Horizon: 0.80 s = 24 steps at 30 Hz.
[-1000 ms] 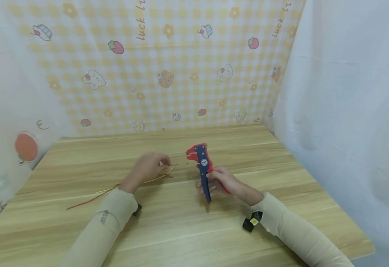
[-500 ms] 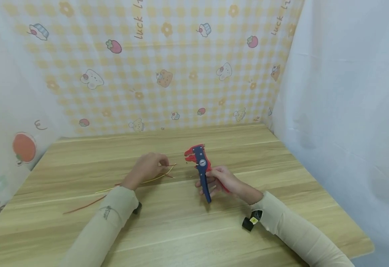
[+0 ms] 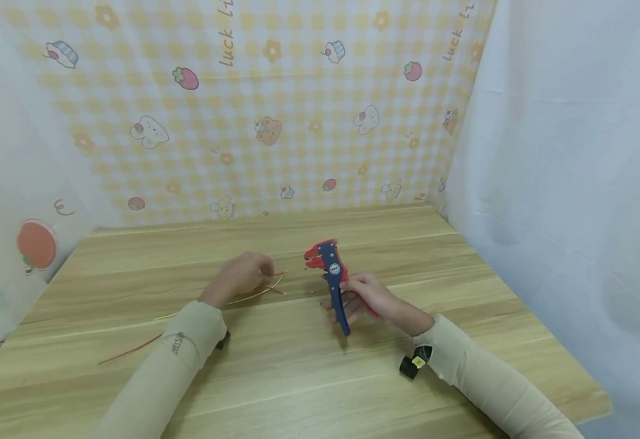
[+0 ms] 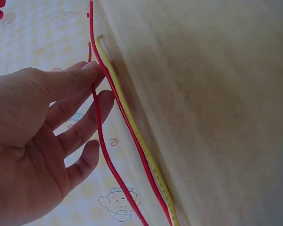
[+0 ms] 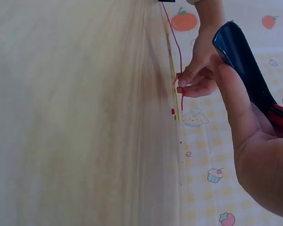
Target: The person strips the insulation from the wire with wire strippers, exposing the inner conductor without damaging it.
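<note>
My left hand (image 3: 241, 275) pinches a thin red wire (image 4: 102, 134) between thumb and forefinger, and the other fingers are loosely bent. A second red wire (image 4: 129, 121) and a yellow wire (image 4: 154, 165) lie side by side along the tabletop next to that hand. In the head view the wire ends stick out just right of the fingertips. My right hand (image 3: 373, 296) grips a blue-and-red wire stripper (image 3: 333, 268) by its handles, which stand spread apart. Its red jaws point left toward the wires, with a gap between.
The wooden tabletop (image 3: 298, 384) carries a few tiny scraps, one a red bit (image 5: 173, 111) near the wire ends. Behind it hangs a yellow checked cloth (image 3: 298, 85), with a white cloth (image 3: 545, 152) on the right side.
The held red wire's tail end has slid a little left and toward me, and its front end has drawn back slightly. My right hand and the wire stripper have barely moved.
</note>
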{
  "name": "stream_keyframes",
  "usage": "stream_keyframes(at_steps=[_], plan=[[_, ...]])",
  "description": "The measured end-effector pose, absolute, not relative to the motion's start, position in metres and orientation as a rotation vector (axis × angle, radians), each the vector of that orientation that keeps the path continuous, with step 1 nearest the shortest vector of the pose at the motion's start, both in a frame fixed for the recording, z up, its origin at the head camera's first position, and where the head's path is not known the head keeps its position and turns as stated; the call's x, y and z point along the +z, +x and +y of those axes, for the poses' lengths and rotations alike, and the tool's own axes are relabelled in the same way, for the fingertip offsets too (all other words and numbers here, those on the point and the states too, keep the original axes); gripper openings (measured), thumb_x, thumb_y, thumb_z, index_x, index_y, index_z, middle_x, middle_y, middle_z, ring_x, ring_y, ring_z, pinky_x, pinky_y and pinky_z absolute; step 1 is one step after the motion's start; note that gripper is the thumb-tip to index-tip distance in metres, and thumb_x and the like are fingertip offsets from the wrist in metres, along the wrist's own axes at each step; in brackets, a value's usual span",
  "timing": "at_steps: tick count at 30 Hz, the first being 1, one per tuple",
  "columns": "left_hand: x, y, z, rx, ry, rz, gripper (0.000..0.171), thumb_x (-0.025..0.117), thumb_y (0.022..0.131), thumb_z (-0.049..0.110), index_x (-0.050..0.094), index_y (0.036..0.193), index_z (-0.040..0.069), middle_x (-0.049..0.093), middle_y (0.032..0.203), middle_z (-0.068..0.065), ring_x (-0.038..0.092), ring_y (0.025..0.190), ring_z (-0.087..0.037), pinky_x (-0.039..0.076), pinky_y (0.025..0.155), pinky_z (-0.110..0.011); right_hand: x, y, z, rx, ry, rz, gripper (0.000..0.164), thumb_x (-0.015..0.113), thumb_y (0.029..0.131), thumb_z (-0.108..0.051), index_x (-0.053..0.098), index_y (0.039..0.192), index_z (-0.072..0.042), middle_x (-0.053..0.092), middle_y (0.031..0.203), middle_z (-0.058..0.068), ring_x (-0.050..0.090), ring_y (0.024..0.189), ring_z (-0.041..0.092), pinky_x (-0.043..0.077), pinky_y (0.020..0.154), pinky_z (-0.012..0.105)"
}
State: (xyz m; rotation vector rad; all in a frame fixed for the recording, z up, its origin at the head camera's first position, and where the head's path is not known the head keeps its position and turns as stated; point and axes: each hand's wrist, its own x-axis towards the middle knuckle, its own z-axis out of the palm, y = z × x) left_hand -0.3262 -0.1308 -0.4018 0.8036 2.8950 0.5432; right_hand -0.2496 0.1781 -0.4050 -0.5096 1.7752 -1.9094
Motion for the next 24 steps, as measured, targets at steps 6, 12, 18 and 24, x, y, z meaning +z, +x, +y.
stream_keyframes(at_steps=[6, 12, 18, 24], plan=[[-0.402, -0.326, -0.129, 0.597, 0.802, 2.876, 0.006, 0.07, 0.09, 0.007, 0.073, 0.091, 0.012, 0.071, 0.101, -0.005, 0.063, 0.086, -0.02, 0.054, 0.078, -0.044, -0.401, -0.254, 0.182, -1.931, -0.411, 1.859, 0.034, 0.045, 0.099, -0.015, 0.06, 0.103, 0.015, 0.053, 0.108, 0.049, 0.074, 0.07, 0.029, 0.058, 0.055, 0.032], [-0.402, -0.324, -0.128, 0.621, 0.769, 2.865, 0.008, 0.069, 0.093, 0.016, 0.073, 0.098, 0.011, 0.071, 0.105, -0.006, 0.064, 0.092, -0.023, 0.053, 0.082, -0.047, -0.401, -0.261, 0.186, -1.911, -0.354, 1.92, 0.031, 0.045, 0.098, -0.014, 0.061, 0.102, 0.012, 0.068, 0.092, 0.035, 0.073, 0.065, 0.022, 0.055, 0.051, 0.026], [-0.399, -0.317, -0.126, 0.655, 0.739, 2.868, 0.026, 0.06, 0.099, 0.022, 0.067, 0.119, 0.008, 0.067, 0.12, -0.01, 0.064, 0.107, -0.029, 0.052, 0.088, -0.05, -0.404, -0.272, 0.191, -1.917, -0.196, 2.027, 0.031, 0.049, 0.098, -0.018, 0.064, 0.1, 0.009, 0.071, 0.07, 0.011, 0.069, 0.057, 0.017, 0.053, 0.047, 0.024], [-0.395, -0.31, -0.122, 0.716, 0.764, 2.925, 0.037, 0.061, 0.099, 0.029, 0.062, 0.129, 0.008, 0.06, 0.134, -0.01, 0.067, 0.1, -0.025, 0.055, 0.08, -0.045, -0.41, -0.286, 0.19, -1.896, -0.004, 2.104, 0.035, 0.057, 0.096, -0.025, 0.065, 0.102, 0.008, 0.071, 0.067, 0.013, 0.067, 0.052, 0.016, 0.052, 0.045, 0.023]])
